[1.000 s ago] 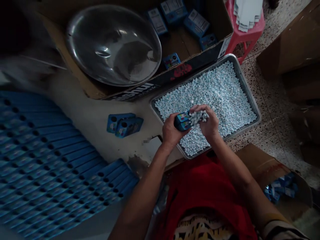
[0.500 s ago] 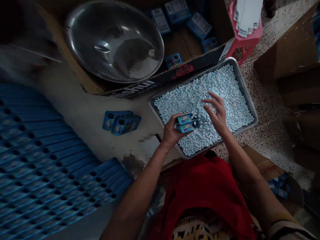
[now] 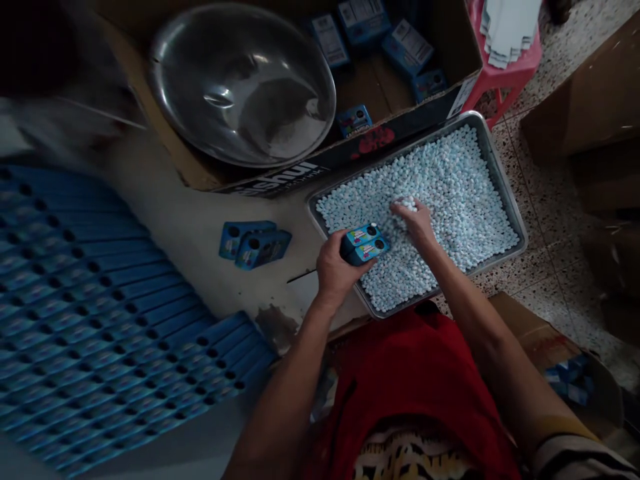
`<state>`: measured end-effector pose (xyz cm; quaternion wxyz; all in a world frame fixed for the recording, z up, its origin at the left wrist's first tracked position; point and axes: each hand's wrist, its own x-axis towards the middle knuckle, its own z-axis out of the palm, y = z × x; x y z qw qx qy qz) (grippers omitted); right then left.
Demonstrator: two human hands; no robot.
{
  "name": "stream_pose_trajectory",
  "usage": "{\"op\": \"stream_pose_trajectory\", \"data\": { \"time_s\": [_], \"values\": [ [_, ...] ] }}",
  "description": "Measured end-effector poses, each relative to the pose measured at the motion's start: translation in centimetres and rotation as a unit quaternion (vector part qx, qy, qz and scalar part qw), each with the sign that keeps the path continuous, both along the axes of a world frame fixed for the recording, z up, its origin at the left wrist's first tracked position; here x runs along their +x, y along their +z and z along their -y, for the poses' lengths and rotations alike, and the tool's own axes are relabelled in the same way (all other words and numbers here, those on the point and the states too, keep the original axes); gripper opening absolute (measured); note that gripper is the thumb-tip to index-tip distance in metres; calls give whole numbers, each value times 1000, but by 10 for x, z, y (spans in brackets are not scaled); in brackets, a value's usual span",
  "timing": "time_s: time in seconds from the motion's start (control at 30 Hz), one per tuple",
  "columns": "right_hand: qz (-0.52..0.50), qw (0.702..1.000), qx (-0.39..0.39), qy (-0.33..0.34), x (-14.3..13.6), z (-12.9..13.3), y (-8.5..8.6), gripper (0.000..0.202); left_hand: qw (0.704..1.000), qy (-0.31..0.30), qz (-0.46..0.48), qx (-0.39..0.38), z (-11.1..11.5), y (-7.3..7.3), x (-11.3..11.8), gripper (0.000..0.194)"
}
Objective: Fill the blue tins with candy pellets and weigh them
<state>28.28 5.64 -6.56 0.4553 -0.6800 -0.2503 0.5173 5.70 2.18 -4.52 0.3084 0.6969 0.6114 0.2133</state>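
Note:
My left hand is closed around two small blue boxes held side by side, their ends with dark round holes facing up. A white candy rests at the hole of the farther box. My right hand is scooping over the metal tray, its fingers curled round a clump of candies. Small white and pale blue candies fill the tray in a thick layer. The held boxes are above the tray's left part, a little left of my right hand.
More blue boxes stand on the table left of the tray. Rows of blue boxes fill the left side. Behind, a cardboard carton holds a steel bowl and blue packs. A pink stool bears papers.
My right hand has gone from open above the candies to curled round some of them, moving left and down. The left hand has tilted the boxes, and the candies on their tops are fewer.

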Motion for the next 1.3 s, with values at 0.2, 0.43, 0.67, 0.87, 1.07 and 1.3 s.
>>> {"op": "stream_pose_trajectory", "data": {
  "time_s": [0.2, 0.43, 0.67, 0.87, 1.07, 1.3],
  "values": [
    [-270, 949, 160, -33, -32, 16, 59, 33, 1000, -12, 11, 1, -3, 2, 10, 80],
    [-112, 961, 253, -16, -29, 21, 86, 49, 988, -13, 152, 0, -2, -3, 16, 77],
    [-20, 961, 248, 121, 1, 39, 89, 56, 962, 44, 265, 47, -7, -38, 31, 83],
    [356, 902, 156, 186, 51, 49, 20, 37, 954, 14, 298, 5, -10, -39, 23, 90],
    [471, 789, 148, 367, 24, 1, -18, 68, 962, -2, 272, -28, 2, -28, -1, 96],
    [331, 907, 25, 258, 32, 20, -9, 25, 966, 18, 254, -45, 10, -17, -17, 86]
  ]
}}
